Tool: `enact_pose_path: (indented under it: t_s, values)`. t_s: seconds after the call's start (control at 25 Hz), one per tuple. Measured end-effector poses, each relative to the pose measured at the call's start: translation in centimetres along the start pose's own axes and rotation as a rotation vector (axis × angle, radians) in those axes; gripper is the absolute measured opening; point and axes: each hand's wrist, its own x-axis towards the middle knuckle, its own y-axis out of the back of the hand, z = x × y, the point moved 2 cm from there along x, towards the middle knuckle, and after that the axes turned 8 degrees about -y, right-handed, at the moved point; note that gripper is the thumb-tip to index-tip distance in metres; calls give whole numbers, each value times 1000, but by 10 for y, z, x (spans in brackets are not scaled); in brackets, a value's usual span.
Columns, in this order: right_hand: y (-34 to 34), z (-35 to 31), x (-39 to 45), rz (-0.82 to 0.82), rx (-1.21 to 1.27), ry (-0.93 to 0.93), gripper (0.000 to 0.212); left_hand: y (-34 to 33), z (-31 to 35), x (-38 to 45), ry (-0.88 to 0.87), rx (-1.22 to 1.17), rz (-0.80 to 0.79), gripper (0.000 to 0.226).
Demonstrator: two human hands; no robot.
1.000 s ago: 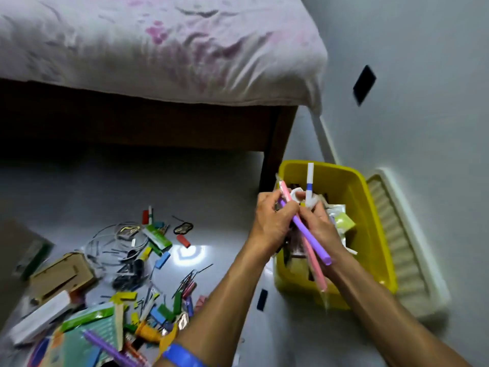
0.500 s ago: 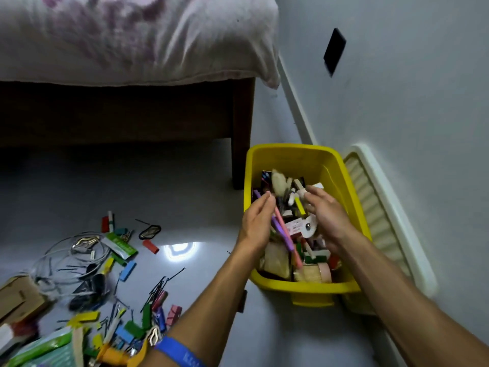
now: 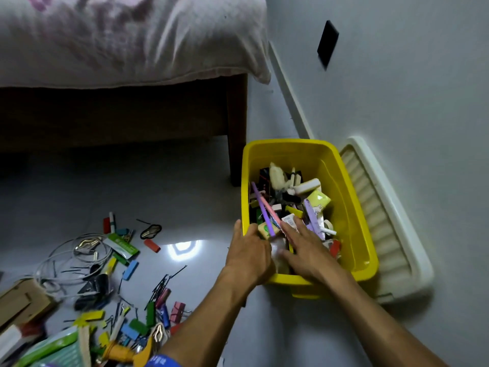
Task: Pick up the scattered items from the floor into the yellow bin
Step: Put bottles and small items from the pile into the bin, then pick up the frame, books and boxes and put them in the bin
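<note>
Both hands sit at the near end of the yellow bin: left hand on the rim, right hand flat-fingered on the contents, neither holding anything. Purple pen and pink pen lie inside against the left wall; best to flatten them, then return to the floor pile

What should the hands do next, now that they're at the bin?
Probably draw both hands back out and reach left for more clutter. The left hand and right hand lie flat with nothing gripped, and the purple pen and pink pen already lie inside the bin. Clips, pins and a cable are on the floor.
</note>
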Motion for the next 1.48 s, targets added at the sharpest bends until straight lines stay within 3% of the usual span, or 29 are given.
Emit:
enact_pose_path:
  t_s: [0.08,0.12,0.16,0.24,0.32,0.36,0.52,0.76,0.96,1.08,1.2,1.28,1.4,1.48]
  values:
    - [-4,-6,-4,-140,-10,5,55,6,0,-3,-60,-55,-38,30]
    - [-2,-9,-8,-130,-40,20,48,8,-1,-5,-95,-147,16,29]
    - [3,-13,-13,-50,-69,43,44,8,0,-9,-133,-258,112,27]
    - [5,-30,-32,259,-25,139,43,3,-3,-34,-145,-429,366,34]
    - [-4,-55,-52,461,89,300,45,-10,-12,-66,3,-550,531,48]
    - [-12,-70,-62,485,126,381,42,-20,-18,-83,105,-602,551,52]
    - [-52,-139,-86,342,144,512,44,-57,-61,-145,383,-661,451,65]
    - [-123,-242,-61,69,-3,620,48,-99,-166,-213,688,-674,449,71]
    - [-177,-322,13,-142,-17,566,66,-148,-269,-256,1011,-672,463,74]
    - [-189,-359,73,-98,9,403,81,-168,-331,-269,1207,-690,479,86]
    - [-193,-366,119,5,-101,196,92,-175,-373,-261,1189,-822,504,92]
    - [-199,-364,134,33,-74,112,88,-178,-392,-240,1151,-858,468,92]
    - [-224,-378,120,76,-64,222,75,-181,-407,-211,1198,-781,315,89]
    - [-246,-394,98,71,-62,306,70,-182,-399,-191,1131,-579,191,85]
